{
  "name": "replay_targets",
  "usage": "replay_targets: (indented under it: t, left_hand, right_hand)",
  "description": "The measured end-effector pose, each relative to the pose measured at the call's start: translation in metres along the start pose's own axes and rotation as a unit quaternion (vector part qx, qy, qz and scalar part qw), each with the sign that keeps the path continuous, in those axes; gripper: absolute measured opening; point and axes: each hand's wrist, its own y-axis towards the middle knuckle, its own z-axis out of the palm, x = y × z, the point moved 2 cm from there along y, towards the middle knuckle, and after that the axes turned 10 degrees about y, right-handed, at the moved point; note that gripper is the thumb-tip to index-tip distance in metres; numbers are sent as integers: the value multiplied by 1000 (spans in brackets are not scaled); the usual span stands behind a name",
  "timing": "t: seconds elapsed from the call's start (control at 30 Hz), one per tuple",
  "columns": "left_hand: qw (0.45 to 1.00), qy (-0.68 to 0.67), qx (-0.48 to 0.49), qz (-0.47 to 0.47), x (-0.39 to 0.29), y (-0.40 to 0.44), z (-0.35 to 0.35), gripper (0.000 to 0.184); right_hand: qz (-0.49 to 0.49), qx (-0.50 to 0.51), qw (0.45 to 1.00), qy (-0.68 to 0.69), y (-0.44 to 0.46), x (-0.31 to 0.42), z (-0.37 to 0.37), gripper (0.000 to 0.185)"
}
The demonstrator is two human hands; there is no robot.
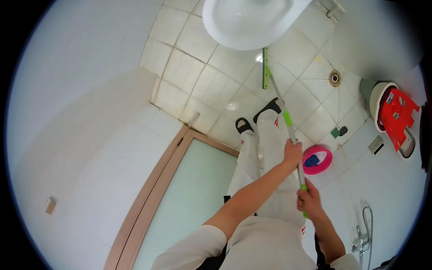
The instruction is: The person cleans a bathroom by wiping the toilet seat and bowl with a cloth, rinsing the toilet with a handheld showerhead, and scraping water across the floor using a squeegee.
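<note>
My left hand (293,152) is wrapped around the middle of the grey pole of a floor squeegee (291,131). Lower down, my right hand (310,198) grips its green handle end. The pole slants up past my feet to a green squeegee head (265,67), whose long blade rests on the wet tiled floor (220,67). That head lies just below the rim of a white toilet (245,45). Beside my left hand stands a pink basin (326,164) with blue and white cloth in it.
A round floor drain (335,78) sits to the right. Beyond it are a bucket (375,101) and a red plastic piece (398,118). A door with frosted glass (184,180) is at the left, a shower hose (371,225) at the lower right. My feet wear black slippers (243,125).
</note>
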Motion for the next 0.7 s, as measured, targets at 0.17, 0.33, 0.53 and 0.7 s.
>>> replay_targets:
  t: [0.17,0.33,0.53,0.7]
  left_hand:
    - [990,-55,-132,-4,79,28,-224,22]
    - [995,-53,-81,25,113,168,-321,18]
    - [994,-84,-63,-31,40,66,-109,28]
    - [991,-108,22,78,58,28,-71,21]
  right_hand:
    - [136,135,981,-37,80,-81,74,41]
    - [128,180,966,-134,219,-78,170,11]
    - [32,-41,996,-69,75,-46,58,42]
    - [-59,-34,993,-94,38,-106,21,42]
